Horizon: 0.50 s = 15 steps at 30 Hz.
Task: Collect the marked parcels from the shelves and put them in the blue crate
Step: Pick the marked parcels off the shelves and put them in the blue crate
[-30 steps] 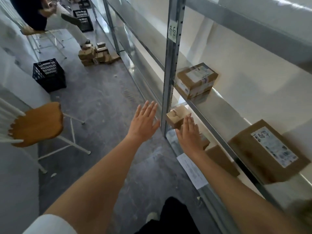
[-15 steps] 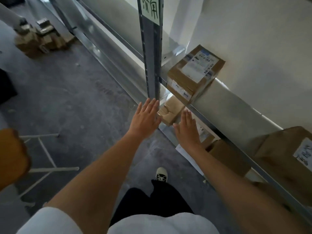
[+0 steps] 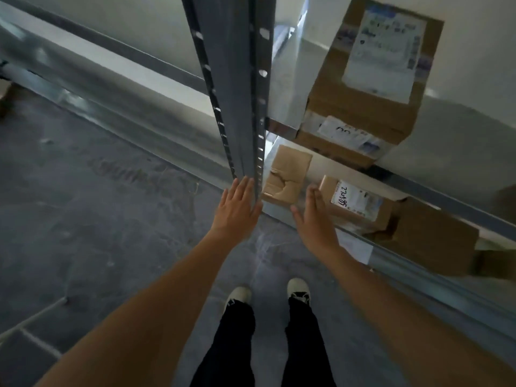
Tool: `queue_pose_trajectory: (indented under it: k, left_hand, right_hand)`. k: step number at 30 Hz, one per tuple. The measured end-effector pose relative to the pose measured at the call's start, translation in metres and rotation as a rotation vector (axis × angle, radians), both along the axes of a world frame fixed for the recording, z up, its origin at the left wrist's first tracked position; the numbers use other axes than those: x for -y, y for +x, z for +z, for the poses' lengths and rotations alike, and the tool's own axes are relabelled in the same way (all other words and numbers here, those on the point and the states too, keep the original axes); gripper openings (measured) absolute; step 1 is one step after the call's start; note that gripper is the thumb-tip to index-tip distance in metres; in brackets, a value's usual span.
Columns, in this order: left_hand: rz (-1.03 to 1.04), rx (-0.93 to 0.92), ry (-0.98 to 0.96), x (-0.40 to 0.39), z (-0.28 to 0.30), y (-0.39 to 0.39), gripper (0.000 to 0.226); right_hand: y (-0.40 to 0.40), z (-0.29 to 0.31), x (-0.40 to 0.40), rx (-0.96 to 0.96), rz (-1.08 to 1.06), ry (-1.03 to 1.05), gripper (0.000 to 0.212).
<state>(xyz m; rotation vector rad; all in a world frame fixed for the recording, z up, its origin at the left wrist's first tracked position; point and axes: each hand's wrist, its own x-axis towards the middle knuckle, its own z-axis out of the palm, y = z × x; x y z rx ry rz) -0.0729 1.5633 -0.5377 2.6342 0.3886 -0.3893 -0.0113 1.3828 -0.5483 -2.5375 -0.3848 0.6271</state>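
Note:
A small plain cardboard parcel [image 3: 287, 174] lies on the bottom shelf just right of the grey shelf upright [image 3: 237, 88]. My left hand [image 3: 237, 210] is stretched out flat, its fingertips at the foot of the upright, left of that parcel. My right hand [image 3: 314, 216] is also flat with straight fingers, just right of the parcel and in front of a labelled parcel [image 3: 354, 203] with handwriting on its white label. Neither hand holds anything. A larger labelled box [image 3: 371, 79] sits on the shelf above. No blue crate is in view.
Another brown box [image 3: 435, 238] lies further right on the bottom shelf. The shelf's metal front rail [image 3: 418, 275] runs diagonally to the lower right. Grey concrete floor [image 3: 97, 219] spreads to the left. My legs and shoes [image 3: 268, 297] stand below the hands.
My head has tipped down and closer to the shelf; the chair and far floor left the view. Both hands stayed flat and spread to either side of the small parcel.

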Motion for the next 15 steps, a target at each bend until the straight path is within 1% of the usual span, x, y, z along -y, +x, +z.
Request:
queue_pose_trajectory:
  k: [3, 5, 7, 9, 11, 13, 15]
  left_hand:
    - [-0.030, 0.058, -0.122, 0.002, -0.037, 0.015, 0.061]
    - [-0.079, 0.056, -0.183, 0.007, -0.060, 0.022, 0.060]
    - [-0.062, 0.041, -0.213, 0.011, -0.084, 0.029, 0.060]
    - [0.045, 0.001, -0.265, 0.014, -0.103, 0.041, 0.061]
    - [0.182, -0.039, -0.376, 0.017, -0.118, 0.053, 0.059]
    - [0.356, -0.054, -0.506, 0.018, -0.124, 0.063, 0.050]
    - [0.519, -0.105, -0.610, 0.016, -0.126, 0.072, 0.038]
  right_hand:
    - [0.004, -0.036, -0.015, 0.000, -0.097, -0.007, 0.072]
    - [0.008, -0.053, -0.020, -0.009, -0.137, -0.010, 0.073]
    - [0.015, -0.068, -0.025, -0.036, -0.164, 0.004, 0.074]
    - [0.025, -0.082, -0.029, -0.097, -0.218, 0.050, 0.075]
    - [0.035, -0.094, -0.033, -0.213, -0.344, 0.127, 0.077]
    - [0.046, -0.105, -0.038, -0.370, -0.494, 0.223, 0.077]
    - [0.051, -0.111, -0.040, -0.470, -0.577, 0.294, 0.070]
